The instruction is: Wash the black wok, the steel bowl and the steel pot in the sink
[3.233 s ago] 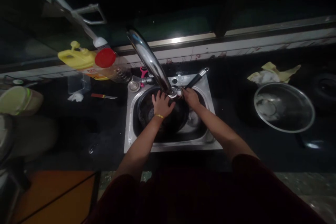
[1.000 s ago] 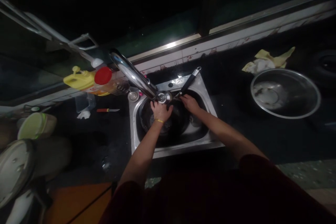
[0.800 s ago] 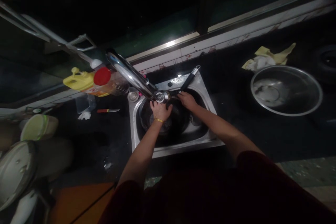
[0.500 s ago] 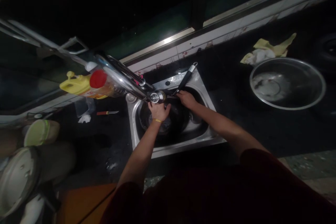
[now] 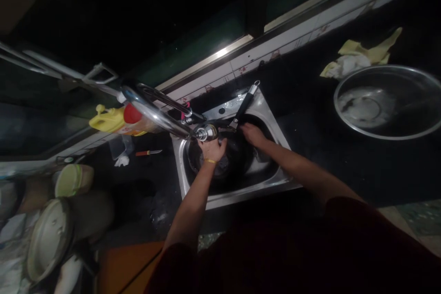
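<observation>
Black pan sits in the steel sink right under the faucet. The left hand lies palm-down inside, and the right hand braces its rim, likely steadying it. I cannot tell whether either hand grips.

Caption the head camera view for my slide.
Left hand and right hand on a dark pan in a steel sink.

left hand inside dark pan | right hand at pan handle | sink under faucet
</observation>
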The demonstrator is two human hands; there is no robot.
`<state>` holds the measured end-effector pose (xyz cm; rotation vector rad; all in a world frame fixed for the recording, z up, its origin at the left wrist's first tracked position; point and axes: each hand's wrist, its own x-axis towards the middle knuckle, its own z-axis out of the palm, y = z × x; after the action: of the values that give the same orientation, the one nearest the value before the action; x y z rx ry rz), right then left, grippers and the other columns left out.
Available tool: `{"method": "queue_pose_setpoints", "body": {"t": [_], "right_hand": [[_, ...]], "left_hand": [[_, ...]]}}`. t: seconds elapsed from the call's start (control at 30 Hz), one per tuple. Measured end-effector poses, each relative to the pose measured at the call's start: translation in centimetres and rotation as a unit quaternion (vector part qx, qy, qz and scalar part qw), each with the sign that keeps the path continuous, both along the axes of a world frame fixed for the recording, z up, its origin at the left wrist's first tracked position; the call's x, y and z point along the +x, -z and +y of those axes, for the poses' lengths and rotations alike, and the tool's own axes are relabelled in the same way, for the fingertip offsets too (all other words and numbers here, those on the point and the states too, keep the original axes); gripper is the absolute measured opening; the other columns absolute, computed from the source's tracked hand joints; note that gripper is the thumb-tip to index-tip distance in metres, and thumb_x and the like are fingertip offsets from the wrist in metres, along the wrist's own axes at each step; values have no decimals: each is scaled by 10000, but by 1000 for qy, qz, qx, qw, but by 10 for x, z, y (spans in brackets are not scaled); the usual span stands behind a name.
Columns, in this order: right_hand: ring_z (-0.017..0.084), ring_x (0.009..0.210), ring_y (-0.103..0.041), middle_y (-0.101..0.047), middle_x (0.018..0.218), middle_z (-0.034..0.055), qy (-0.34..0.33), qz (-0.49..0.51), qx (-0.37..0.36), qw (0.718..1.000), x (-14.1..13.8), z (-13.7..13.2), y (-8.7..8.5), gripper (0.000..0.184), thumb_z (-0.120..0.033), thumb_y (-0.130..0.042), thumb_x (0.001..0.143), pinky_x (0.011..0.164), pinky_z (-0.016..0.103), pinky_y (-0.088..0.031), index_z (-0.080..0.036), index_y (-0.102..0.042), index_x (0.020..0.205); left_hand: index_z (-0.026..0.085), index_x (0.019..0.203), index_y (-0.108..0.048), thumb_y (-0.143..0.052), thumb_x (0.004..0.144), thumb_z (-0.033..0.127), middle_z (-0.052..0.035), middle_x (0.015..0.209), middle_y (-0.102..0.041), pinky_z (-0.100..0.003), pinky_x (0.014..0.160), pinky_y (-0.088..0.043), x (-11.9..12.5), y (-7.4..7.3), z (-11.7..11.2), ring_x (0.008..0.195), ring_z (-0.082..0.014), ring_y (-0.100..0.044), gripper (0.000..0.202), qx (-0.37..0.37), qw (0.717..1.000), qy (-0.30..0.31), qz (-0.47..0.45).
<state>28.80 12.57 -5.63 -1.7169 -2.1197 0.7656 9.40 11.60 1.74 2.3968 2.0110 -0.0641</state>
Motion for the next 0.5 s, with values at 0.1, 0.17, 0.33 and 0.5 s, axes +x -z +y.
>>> {"method": "queue_pose_setpoints", "body": {"t": [0.1,0.17,0.33,0.5], "right_hand": [[200,833,-569,-609,913,113,42,12,-12,999,6,-5,-2,281,-134,-391,915,785,306,-448,-134,-670,945],[207,895,-562,-600,976,117,69,66,40,995,-3,4,-9,309,-183,-360,943,824,314,-448,-141,-659,1009],[208,987,-538,-570,1062,105,77,181,69,978,-31,6,3,316,-196,-458,896,881,330,-455,-176,-641,1153],[214,930,-545,-571,978,101,194,228,57,952,-44,-40,20,381,-166,-370,886,861,366,-464,-180,-646,1148]], "left_hand": [[292,1355,-502,-484,873,491,-95,1463,-421,-533,1075,-233,0,1,0,1291,-320,-417,521,3,1000,0,4],[292,1358,-499,-482,874,491,-94,1448,-441,-525,1071,-240,0,1,0,1319,-320,-383,524,9,1000,3,10],[283,1382,-472,-465,878,500,-109,1413,-481,-533,1055,-258,0,3,1,1339,-330,-352,549,6,1000,2,27],[258,1355,-503,-462,876,499,-125,1377,-513,-533,1053,-258,1,2,1,1314,-332,-381,538,3,1000,1,24]]}}
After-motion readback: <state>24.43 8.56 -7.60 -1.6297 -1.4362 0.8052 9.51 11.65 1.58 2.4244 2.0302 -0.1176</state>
